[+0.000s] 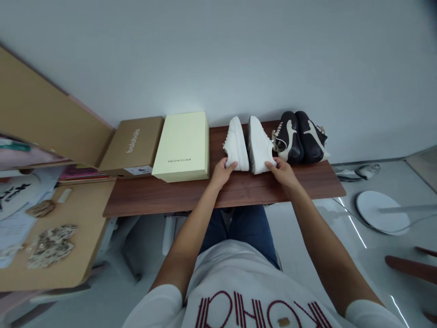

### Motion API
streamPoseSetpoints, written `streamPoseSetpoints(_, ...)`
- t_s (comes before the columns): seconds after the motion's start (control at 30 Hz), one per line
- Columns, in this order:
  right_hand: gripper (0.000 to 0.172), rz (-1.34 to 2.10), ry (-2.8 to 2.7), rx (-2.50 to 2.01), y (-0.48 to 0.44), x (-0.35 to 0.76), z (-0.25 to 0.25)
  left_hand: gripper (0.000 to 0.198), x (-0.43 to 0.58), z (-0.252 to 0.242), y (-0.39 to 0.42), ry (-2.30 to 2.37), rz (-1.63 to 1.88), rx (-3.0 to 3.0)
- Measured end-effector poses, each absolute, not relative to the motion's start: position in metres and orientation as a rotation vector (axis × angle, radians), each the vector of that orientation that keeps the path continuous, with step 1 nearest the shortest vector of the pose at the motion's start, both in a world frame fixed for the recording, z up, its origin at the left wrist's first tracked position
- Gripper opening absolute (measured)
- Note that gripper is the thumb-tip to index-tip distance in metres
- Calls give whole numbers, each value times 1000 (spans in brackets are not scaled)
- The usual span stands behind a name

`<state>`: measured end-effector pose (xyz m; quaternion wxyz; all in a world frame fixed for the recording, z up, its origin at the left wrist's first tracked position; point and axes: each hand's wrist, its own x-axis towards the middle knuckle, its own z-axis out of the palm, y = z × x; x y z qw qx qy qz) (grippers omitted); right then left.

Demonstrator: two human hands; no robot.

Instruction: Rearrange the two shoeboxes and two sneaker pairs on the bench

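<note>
Two white sneakers stand on their sides, soles facing each other, on a dark wooden shelf board [239,193]. My left hand [222,173] pinches the heel of the left white sneaker [235,143]. The heel of the right white sneaker [260,143] is gripped between the thumb and fingers of my right hand [282,172]. Their toes point toward the wall, and a narrow gap runs between the soles. Just right of my right hand sits a pair of black and cream sneakers [309,139], pressed side by side.
Left of the white pair lie a pale yellow shoebox [182,143] and a brown shoebox [136,141], both lidded. A light wooden desk [85,218] with papers and a hair scrunchie [53,243] adjoins at left. On the floor at right are a round white base [372,209] and more shoes [367,171].
</note>
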<state>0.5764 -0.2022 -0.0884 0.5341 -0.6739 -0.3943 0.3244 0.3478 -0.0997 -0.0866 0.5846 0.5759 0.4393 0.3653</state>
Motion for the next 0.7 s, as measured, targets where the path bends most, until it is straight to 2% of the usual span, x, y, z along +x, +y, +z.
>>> streamPoseSetpoints(0.13,48,779,-1058,-1547,-198,575,-78,41,349,-80,-97,991,853,1343)
streamPoseSetpoints(0.33,42,667,-1379,-1574,-184,584,-43,42,349,-42,-89,1059,829,1626)
streamPoseSetpoints(0.5,30,324,-1738,-1966,-175,570,-5,43,352,-3,-86,1292,585,2103)
streamPoseSetpoints(0.7,32,105,-2079,-2305,-163,525,22,32,362,16,-91,1356,158,2535)
